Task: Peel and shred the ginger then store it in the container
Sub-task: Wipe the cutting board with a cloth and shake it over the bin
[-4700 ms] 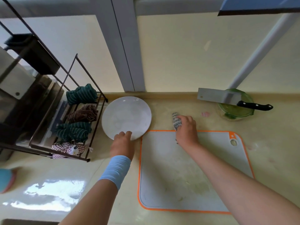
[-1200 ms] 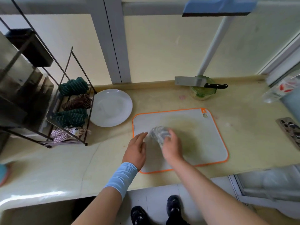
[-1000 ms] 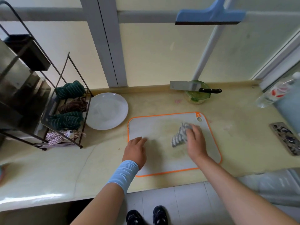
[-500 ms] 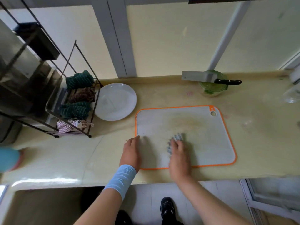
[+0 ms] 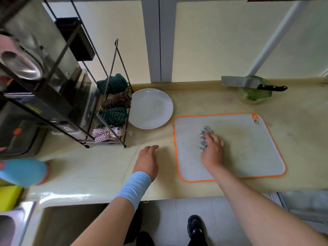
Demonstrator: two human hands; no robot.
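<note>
Right hand: the right hand (image 5: 212,153) is on the cutting board (image 5: 248,148), its fingers bent over a striped cloth (image 5: 203,139) and holding it down against the board's surface.
Striped cloth: bunched up, grey and white, showing at 11 o'clock from the right hand's knuckles, on the left half of the board.
Left hand: the left hand (image 5: 148,159) is off the board at its 9 o'clock side, low over the countertop (image 5: 204,102), with its fingers close together, loosely extended and holding nothing. I cannot tell whether it touches the counter.
Wristband: a pale blue wristband (image 5: 134,189) wraps the left wrist.
Cutting board: grey with an orange rim, lying flat near the counter's front edge, hanging hole at its far right corner.
Container: a green glass bowl (image 5: 255,95) stands at 1 o'clock from the board, close to the back wall and well apart from both hands.
Cleaver: a cleaver (image 5: 234,82) lies across the bowl's rim, blade pointing to 9 o'clock, black handle to 3 o'clock.
Plate: a white plate (image 5: 150,108) sits at 10 o'clock from the board, just beside it.
Rack: a dark wire rack (image 5: 103,143) at 9 o'clock from the plate holds rolled towels (image 5: 112,84).
</note>
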